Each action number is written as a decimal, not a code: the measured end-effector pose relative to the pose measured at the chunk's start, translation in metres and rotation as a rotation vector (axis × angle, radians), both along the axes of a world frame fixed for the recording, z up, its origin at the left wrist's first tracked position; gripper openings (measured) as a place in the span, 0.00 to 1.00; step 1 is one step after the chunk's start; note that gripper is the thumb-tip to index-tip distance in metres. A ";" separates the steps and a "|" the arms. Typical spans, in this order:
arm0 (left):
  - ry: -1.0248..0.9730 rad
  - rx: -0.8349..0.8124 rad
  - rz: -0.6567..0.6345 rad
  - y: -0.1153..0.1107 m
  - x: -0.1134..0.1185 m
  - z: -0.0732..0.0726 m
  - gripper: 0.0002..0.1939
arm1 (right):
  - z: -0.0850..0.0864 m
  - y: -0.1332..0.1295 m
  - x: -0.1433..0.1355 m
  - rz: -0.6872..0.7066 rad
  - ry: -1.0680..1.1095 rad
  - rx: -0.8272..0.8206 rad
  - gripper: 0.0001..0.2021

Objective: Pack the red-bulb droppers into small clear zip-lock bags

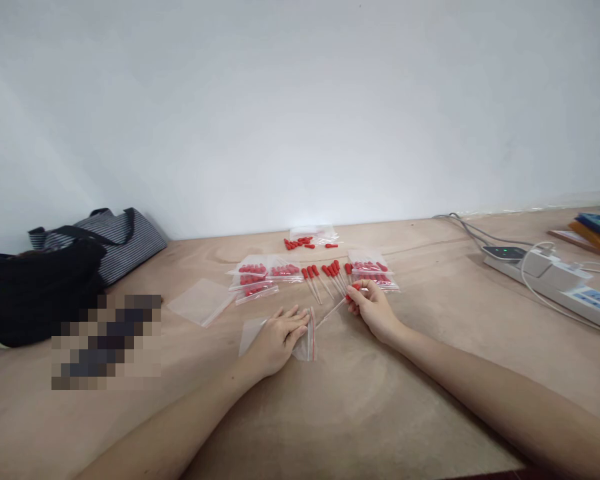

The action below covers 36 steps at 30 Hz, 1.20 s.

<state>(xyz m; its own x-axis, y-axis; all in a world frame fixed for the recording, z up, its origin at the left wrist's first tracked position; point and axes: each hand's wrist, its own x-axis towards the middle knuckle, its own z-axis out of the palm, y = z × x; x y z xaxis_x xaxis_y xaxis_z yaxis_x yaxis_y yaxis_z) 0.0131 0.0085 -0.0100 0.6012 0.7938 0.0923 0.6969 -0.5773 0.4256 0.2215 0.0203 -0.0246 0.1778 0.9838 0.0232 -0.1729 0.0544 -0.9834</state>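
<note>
My left hand (283,339) lies with fingers spread on a clear zip bag (307,347), whose red-striped edge points right. In my right hand (370,308) is the red bulb of a glass dropper (333,312), pinched between the fingers; its thin tube slants down left toward the bag's edge. Several red-topped droppers (333,269) lie fanned out just beyond my hands. Bags filled with red bulbs (253,279) rest behind my left hand, and another filled bag (375,272) lies behind my right hand.
Loose red bulbs (300,243) and a clear bag (314,233) lie near the wall. A flat clear bag (203,302) is left of centre. Black and striped bags (130,243) stand at left. A power strip (555,283) with cables lies at right, near stacked items (597,233).
</note>
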 end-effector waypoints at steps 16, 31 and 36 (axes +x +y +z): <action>-0.015 0.012 -0.004 -0.001 -0.001 0.000 0.19 | -0.002 -0.002 -0.003 0.042 -0.012 0.014 0.22; -0.034 0.038 -0.065 -0.005 -0.005 0.000 0.26 | 0.001 -0.014 -0.011 0.242 0.049 -0.018 0.21; -0.055 0.136 -0.034 -0.007 -0.001 0.000 0.25 | -0.003 -0.015 -0.007 0.332 -0.425 0.135 0.11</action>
<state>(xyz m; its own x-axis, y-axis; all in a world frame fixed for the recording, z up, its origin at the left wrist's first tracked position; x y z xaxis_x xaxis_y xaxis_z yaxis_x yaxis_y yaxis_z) 0.0119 0.0014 -0.0096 0.6185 0.7511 0.2310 0.6537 -0.6549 0.3792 0.2141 0.0049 -0.0271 -0.1939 0.9687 0.1550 0.2082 0.1950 -0.9585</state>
